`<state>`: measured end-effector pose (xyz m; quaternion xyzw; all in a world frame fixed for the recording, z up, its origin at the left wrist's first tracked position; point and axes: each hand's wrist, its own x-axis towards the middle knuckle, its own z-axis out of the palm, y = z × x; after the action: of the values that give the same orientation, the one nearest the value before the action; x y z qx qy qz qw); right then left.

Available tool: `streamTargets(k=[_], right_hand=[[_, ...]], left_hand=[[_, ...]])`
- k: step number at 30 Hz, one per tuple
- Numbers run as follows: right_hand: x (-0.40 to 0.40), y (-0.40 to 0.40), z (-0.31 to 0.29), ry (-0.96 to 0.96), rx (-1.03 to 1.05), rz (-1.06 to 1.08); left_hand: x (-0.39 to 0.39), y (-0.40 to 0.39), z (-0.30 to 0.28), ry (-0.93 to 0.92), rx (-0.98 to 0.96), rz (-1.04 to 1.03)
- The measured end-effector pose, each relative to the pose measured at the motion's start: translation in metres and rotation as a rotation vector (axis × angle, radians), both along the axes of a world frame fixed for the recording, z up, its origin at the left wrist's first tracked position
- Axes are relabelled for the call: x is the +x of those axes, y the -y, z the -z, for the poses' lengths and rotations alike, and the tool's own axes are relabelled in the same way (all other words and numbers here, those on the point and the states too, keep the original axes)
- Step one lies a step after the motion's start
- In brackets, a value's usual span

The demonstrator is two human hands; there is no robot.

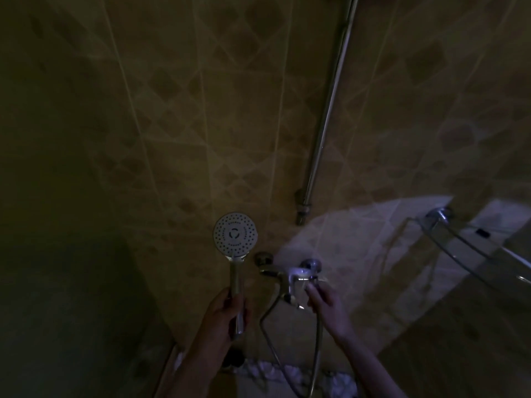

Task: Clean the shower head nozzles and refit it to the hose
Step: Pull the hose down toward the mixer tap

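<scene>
- The handle of the shower head (235, 235) is gripped by the left hand (227, 314), with the fingers curled round the lower part of the handle.
- The long axis of the handle is held close to upright, with the round nozzle face at the top and turned toward the camera.
- The right hand (324, 304) is reached toward the mixer tap (296, 278); its fingers are extended and appear to touch the tap lever, though in the dim light it cannot be told whether the lever is pinched.
- The hose (314, 354) is seen hanging in a loop below the tap, between the two forearms and lower than both hands.
- Whether the hose is joined to the bottom of the handle cannot be told, since that end is lost in shadow below the left hand.
- The hose is judged nearer to the right hand, so a refit would call for it to be brought up to the handle's lower end, along its upright axis.
- Behind, a riser rail (330, 110) runs up the tiled wall (172, 110).
</scene>
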<state>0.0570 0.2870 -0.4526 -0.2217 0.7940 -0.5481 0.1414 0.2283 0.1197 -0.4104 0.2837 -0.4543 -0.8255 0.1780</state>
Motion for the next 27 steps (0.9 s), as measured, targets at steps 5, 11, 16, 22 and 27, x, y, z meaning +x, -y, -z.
streamTargets(k=[5,11,16,22,27], right_hand=[[-0.009,-0.012,0.076,0.05,0.211,-0.112],[-0.022,-0.005,0.087,0.075,0.362,-0.216],[-0.026,0.016,0.091,-0.054,0.425,-0.323],[-0.043,0.016,0.157,-0.063,0.472,-0.332],[-0.008,0.028,0.104,-0.013,0.635,-0.372]], left_hand=[[0.01,-0.001,0.031,0.07,0.067,-0.021],[0.024,-0.011,0.07,0.131,0.126,-0.003],[0.03,-0.023,0.101,0.173,0.232,0.033],[0.031,-0.034,0.114,0.195,0.273,0.043],[0.034,-0.039,0.114,0.204,0.259,0.031]])
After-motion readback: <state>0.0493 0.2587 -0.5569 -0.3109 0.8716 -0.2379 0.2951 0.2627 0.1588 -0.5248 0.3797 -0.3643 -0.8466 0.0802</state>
